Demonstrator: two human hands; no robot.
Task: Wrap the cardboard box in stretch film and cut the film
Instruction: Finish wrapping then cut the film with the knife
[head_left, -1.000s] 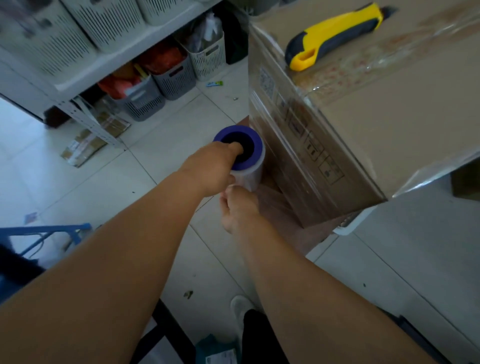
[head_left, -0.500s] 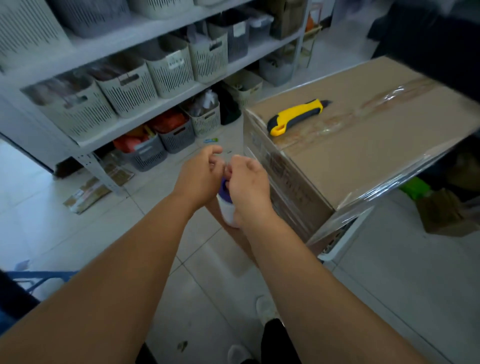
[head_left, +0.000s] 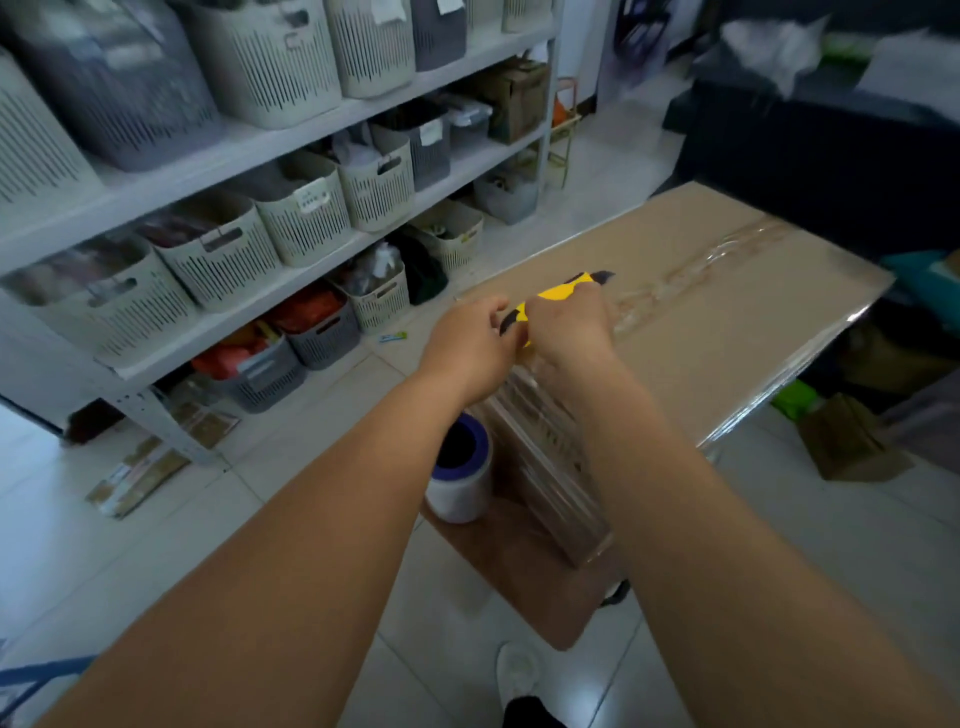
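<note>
1. A large cardboard box (head_left: 727, 332) was seen right of centre, its near side and edges covered in clear stretch film (head_left: 550, 457) with vertical creases; glossy tape ran along the top seam.
2. The box was noted resting on a flat brown cardboard sheet (head_left: 524, 582) laid on the white tiled floor (head_left: 156, 545).
3. A roll of stretch film (head_left: 460, 475), white with a blue core rim, was observed standing upright on that sheet, just beside the box's near-left corner and untouched by either hand.
4. A yellow and black utility knife (head_left: 563, 292) was recorded at the box's top near edge, its dark tip pointing away toward the far right.
5. The right hand (head_left: 569, 325) was seen with fingers curled round the knife's yellow body, knuckles up; whether the blade was extended could not be told.
6. The left hand (head_left: 470, 345) was held just beside the right, fingers loosely bent, fingertips at the knife's dark rear end; whether it was actually pinched could not be told.
7. Both forearms were extended from the lower frame toward the box corner.
8. White shelving (head_left: 291, 150) was logged at left, loaded with slotted plastic baskets (head_left: 306, 213) in cream and grey.
9. Flattened cardboard scraps (head_left: 140, 467) were noted on the floor below the shelf's end.
10. A white shoe (head_left: 519, 670) was visible at bottom centre.
</note>
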